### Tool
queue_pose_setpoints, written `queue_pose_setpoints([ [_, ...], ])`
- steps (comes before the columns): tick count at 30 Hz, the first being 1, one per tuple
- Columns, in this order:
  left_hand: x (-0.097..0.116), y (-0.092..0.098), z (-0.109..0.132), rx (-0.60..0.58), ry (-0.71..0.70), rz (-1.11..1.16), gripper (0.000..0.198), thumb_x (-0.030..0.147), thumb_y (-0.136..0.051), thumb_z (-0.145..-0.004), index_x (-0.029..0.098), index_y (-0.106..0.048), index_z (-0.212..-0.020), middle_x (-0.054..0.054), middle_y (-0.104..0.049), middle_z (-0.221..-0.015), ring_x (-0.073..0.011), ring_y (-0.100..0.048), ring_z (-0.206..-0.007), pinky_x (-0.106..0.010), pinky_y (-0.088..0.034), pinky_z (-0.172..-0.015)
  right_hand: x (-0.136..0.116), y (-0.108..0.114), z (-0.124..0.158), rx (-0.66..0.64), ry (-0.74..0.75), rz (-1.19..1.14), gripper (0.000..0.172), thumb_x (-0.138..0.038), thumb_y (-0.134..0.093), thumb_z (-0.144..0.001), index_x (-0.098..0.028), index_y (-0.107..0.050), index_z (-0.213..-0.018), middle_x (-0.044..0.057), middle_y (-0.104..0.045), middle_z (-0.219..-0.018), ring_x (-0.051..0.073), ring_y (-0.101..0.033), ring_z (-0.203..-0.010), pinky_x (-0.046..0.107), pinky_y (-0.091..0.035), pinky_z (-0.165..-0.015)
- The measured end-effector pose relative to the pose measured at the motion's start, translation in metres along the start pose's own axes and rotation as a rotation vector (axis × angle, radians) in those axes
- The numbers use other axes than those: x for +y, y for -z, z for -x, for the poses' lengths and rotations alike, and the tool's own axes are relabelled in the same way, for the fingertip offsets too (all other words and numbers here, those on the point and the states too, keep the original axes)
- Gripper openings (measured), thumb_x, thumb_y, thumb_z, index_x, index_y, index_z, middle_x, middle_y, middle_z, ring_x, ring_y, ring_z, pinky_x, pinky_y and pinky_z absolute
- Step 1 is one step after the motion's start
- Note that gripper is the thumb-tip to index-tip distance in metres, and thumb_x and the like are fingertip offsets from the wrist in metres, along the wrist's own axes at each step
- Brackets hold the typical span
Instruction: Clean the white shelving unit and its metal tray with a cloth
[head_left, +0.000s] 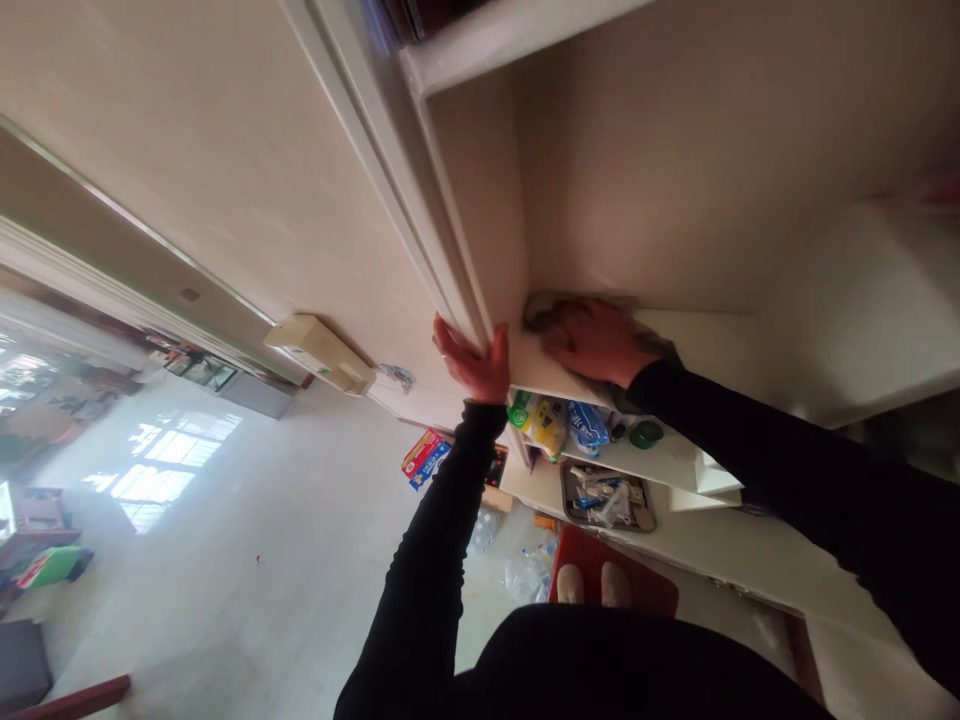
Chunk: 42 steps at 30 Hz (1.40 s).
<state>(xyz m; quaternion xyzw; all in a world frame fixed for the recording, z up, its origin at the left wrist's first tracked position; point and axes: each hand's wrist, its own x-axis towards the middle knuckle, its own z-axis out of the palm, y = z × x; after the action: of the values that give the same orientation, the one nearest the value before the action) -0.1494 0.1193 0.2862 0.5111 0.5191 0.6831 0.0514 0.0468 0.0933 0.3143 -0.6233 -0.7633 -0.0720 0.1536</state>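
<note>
Pale cream wall (pixel 187 180) and white shelving unit (pixel 757 560), all tipped sideways in view, with a sunlit floor (pixel 255 520) off to the left. Left hand (pixel 471 365) in a narrow grip, curled around the front edge of a white upright (pixel 457 230), with fingers (pixel 444 335) hooked over it, apparently for steadying the body against the unit. Right hand (pixel 592 345) wide and flat, palm down on a crumpled grey cloth (pixel 544 312) at the inner corner of a white shelf board (pixel 697 325), probably for pressing the cloth against the board. Just below, on a lower shelf (pixel 675 480), a green-lidded tin (pixel 646 434), a blue plastic packet (pixel 587 425), a yellow-and-green pack (pixel 544 420) and a dark tray of small packets (pixel 606 497). Farther down, a red-and-blue carton (pixel 426 458), its printing too small to read. No brand legible anywhere.
</note>
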Motion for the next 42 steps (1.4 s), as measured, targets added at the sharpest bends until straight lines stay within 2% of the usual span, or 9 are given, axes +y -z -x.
queue_pose_setpoints([
  [4,-0.002,0.000,-0.001,-0.017,-0.023,-0.041,0.113,0.039,-0.084,-0.096,0.020,-0.016,-0.184,-0.025,-0.043,-0.182,-0.0397,-0.033,-0.179,-0.056,-0.038,-0.145,-0.016,-0.007,-0.031,0.031,-0.055,-0.061,0.056,-0.050,-0.053,-0.107,-0.005,-0.068,-0.138,0.030,-0.073,-0.145,0.048,-0.059,-0.140,0.058,-0.047,-0.115],
  [7,-0.001,0.000,-0.003,-0.058,-0.023,-0.062,0.111,0.038,-0.080,-0.100,0.020,-0.012,-0.185,-0.025,-0.041,-0.184,-0.0394,-0.030,-0.180,-0.056,-0.036,-0.146,-0.018,-0.006,-0.027,0.000,-0.037,-0.124,0.051,-0.041,-0.055,-0.106,-0.003,-0.067,-0.138,0.032,-0.071,-0.145,0.047,-0.061,-0.138,0.056,-0.047,-0.116],
  [15,-0.001,0.007,-0.006,-0.088,-0.067,-0.006,0.087,0.048,-0.056,-0.114,0.015,-0.015,-0.184,-0.026,-0.045,-0.181,-0.0339,-0.030,-0.181,-0.051,-0.035,-0.146,-0.024,-0.001,0.034,-0.026,0.418,-0.402,0.045,-0.028,-0.061,-0.099,-0.020,-0.075,-0.141,0.016,-0.079,-0.143,0.038,-0.069,-0.136,0.057,-0.051,-0.119],
  [18,-0.002,0.008,-0.008,-0.099,-0.062,0.004,0.087,0.054,-0.054,-0.115,0.013,-0.020,-0.183,-0.027,-0.045,-0.181,-0.0346,-0.031,-0.180,-0.051,-0.035,-0.145,-0.019,0.000,0.032,-0.087,0.493,-0.432,0.042,-0.029,-0.064,-0.098,-0.021,-0.078,-0.137,0.016,-0.080,-0.142,0.038,-0.072,-0.133,0.058,-0.054,-0.119],
  [23,-0.005,0.008,-0.011,-0.129,-0.068,-0.016,0.087,0.058,-0.057,-0.114,0.014,-0.024,-0.183,-0.026,-0.046,-0.180,-0.0335,-0.032,-0.180,-0.052,-0.035,-0.145,-0.018,-0.003,0.022,-0.024,0.408,-0.348,0.048,-0.027,-0.068,-0.093,-0.021,-0.079,-0.139,0.017,-0.077,-0.149,0.044,-0.069,-0.139,0.065,-0.052,-0.122],
  [29,-0.006,0.008,-0.011,-0.088,-0.073,-0.015,0.088,0.056,-0.056,-0.113,0.010,-0.025,-0.182,-0.029,-0.041,-0.184,-0.0332,-0.033,-0.180,-0.049,-0.037,-0.145,-0.017,-0.004,0.028,-0.101,0.693,-0.347,0.039,-0.029,-0.060,-0.104,-0.019,-0.082,-0.135,0.016,-0.079,-0.149,0.037,-0.065,-0.144,0.061,-0.050,-0.126],
  [36,0.001,0.010,-0.010,-0.084,-0.056,-0.060,0.085,0.051,-0.053,-0.114,0.008,-0.023,-0.182,-0.030,-0.042,-0.183,-0.0315,-0.031,-0.180,-0.047,-0.036,-0.145,-0.021,-0.005,0.018,-0.062,0.512,-0.279,0.042,-0.026,-0.059,-0.104,-0.016,-0.081,-0.138,0.019,-0.074,-0.156,0.039,-0.062,-0.148,0.061,-0.047,-0.128],
  [40,0.008,0.012,-0.010,-0.067,-0.027,-0.064,0.084,0.050,-0.053,-0.115,0.005,-0.024,-0.180,-0.033,-0.039,-0.184,-0.0329,-0.026,-0.182,-0.050,-0.034,-0.146,-0.015,0.005,0.043,-0.127,0.625,-0.345,0.033,-0.032,-0.060,-0.108,-0.022,-0.085,-0.127,0.014,-0.077,-0.152,0.035,-0.064,-0.147,0.059,-0.049,-0.128],
  [42,0.010,0.012,-0.012,-0.069,-0.024,-0.039,0.086,0.049,-0.054,-0.114,0.004,-0.023,-0.180,-0.035,-0.038,-0.184,-0.0336,-0.025,-0.182,-0.051,-0.033,-0.146,0.001,0.012,0.064,-0.102,0.536,-0.369,0.037,-0.037,-0.054,-0.112,-0.023,-0.084,-0.129,0.013,-0.076,-0.153,0.034,-0.063,-0.151,0.058,-0.048,-0.131],
])
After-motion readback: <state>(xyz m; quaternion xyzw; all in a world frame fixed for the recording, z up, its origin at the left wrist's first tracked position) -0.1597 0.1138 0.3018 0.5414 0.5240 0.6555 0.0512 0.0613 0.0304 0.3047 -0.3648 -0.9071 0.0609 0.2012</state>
